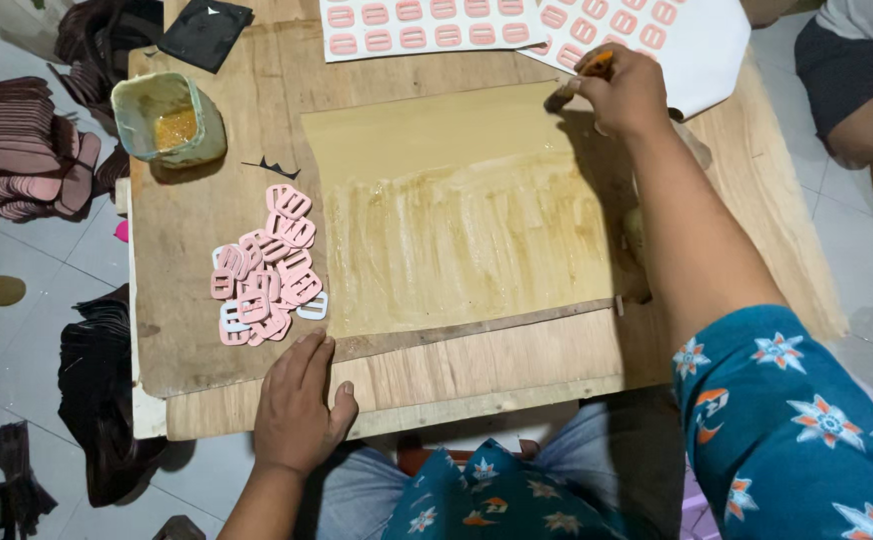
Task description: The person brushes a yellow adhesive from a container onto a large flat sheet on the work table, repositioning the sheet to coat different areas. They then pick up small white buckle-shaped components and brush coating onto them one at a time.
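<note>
At the far right corner of the tan sheet [457, 215], right hand [625, 92] is closed in a fist-like pinch around a brush [579, 82]: orange handle pokes out above the fingers, dark bristle end points left and touches the sheet's top edge. Left hand [297, 405] holds nothing; fingers flat, slightly spread, palm down on the wooden board [517, 360], fingertips just at the sheet's near-left corner.

Sheet lies flat mid-board. Lower two thirds look wet and streaky with yellowish glue; upper strip is dry and matte.

Just left of the sheet: loose pile of pink buckle-shaped cutouts [267, 270], a couple of white ones mixed in. Further up left: pale green tub [169, 118] with amber glue inside, standing on the board, well apart from both hands. Black square piece [206, 30] at the top-left edge.

Beyond the sheet: white backing sheets [517, 25] with rows of pink cutouts, partly under the right hand.

Off the board, left on the tiled floor: stacks of dark and pink strap pieces [27, 150]. Top right: another person's knee [857, 110].
</note>
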{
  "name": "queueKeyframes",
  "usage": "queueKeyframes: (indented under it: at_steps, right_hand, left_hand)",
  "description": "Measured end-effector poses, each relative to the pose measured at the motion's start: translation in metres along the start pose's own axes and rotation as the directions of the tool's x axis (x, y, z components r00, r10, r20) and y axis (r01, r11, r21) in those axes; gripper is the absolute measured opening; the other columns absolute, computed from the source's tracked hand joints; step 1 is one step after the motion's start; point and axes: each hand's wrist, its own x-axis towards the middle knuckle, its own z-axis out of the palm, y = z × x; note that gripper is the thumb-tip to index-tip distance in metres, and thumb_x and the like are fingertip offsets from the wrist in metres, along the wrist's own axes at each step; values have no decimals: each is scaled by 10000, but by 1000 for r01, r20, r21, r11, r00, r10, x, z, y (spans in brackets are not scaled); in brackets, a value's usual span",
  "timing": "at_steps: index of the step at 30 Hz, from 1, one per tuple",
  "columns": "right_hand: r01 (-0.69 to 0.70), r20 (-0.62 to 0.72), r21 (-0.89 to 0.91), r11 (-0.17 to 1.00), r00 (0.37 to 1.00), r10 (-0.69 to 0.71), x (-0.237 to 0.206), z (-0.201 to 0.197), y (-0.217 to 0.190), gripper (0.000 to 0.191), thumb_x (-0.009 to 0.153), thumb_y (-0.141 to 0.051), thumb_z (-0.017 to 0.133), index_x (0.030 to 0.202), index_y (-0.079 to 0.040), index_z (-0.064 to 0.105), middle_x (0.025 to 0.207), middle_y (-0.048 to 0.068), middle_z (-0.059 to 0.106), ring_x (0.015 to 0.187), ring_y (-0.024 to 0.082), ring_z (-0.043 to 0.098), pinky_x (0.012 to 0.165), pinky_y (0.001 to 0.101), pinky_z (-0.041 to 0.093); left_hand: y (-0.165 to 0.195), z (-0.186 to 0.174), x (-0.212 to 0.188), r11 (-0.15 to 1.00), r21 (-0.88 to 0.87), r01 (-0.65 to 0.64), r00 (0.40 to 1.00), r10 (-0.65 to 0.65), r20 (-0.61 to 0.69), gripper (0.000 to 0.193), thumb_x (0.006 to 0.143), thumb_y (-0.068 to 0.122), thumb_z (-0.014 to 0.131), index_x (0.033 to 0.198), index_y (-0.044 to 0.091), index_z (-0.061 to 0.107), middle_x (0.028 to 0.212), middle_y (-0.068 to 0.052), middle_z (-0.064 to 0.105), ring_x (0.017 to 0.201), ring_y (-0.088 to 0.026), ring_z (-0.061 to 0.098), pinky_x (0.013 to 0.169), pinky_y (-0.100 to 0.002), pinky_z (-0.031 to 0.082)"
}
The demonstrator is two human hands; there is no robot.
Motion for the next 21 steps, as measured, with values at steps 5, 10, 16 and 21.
queueKeyframes:
  at_steps: [5,10,16,21]
  right_hand:
    - [-274,99,-7,962,957,273,-2,-11,-20,247,928,-173,809,1131,-62,723,921,83,724,638,214,611,578,372,485]
    - [-127,165,-89,988,976,140,-24,-38,-19,221,908,-135,821,1093,-41,744,952,83,754,827,163,696,710,308,555]
    - [13,365,-244,970,928,79,-43,-67,-10,236,902,-151,821,1096,-31,758,943,107,752,842,191,701,775,327,535]
    - [-41,192,-13,999,980,43,-24,-48,-5,247,939,-187,810,1129,-44,743,990,97,766,870,143,691,784,294,549]
  left_hand:
    - [0,1,0,1000,5,6,1000,-7,3,594,799,295,655,1331,38,595,1420,-130,553,1325,-326,504,1124,-462,385]
    - [0,0,1,1000,11,11,1000,-11,9,604,791,295,657,1332,35,592,1431,-128,549,1335,-327,501,1124,-468,378]
    - [0,0,0,1000,8,-3,1000,3,5,599,800,294,653,1334,30,588,1442,-128,545,1337,-326,501,1131,-462,377]
    - [-1,1,1,1000,13,-9,1000,9,2,603,799,293,654,1337,29,587,1438,-133,544,1332,-327,500,1128,-461,376]
